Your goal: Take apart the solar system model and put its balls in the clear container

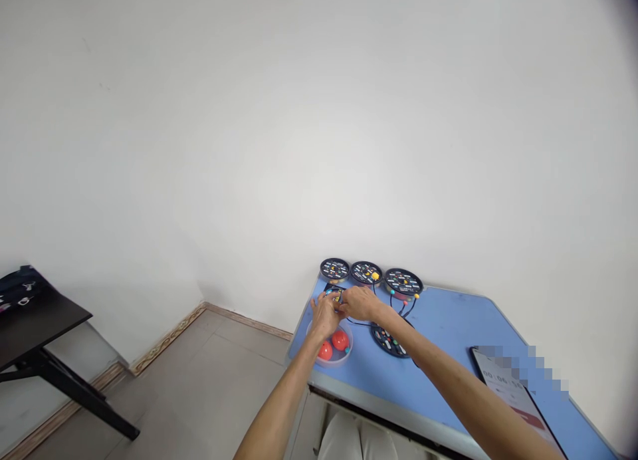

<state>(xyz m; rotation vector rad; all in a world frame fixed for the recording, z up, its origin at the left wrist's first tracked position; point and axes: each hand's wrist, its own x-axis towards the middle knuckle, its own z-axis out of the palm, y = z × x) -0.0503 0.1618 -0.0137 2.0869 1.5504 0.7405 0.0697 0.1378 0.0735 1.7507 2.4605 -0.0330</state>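
Note:
My left hand (326,315) and my right hand (359,303) meet above a clear round tub (333,363), their fingers closed together. What they pinch is too small to make out. Just behind the fingers lies a dark, patterned square piece (335,290), partly covered by them. Inside the tub are red balls (340,340) and a small teal bead. A round black tray (391,340) with small coloured pieces is to the right of the tub, partly behind my right forearm. Thin black cords with coloured bead ends (405,303) stick up beyond that forearm.
Three round black containers (334,269) line the back edge of the blue table (448,320) by the wall. A tablet showing a timer (513,393) lies at the right. A dark table (44,314) stands at far left.

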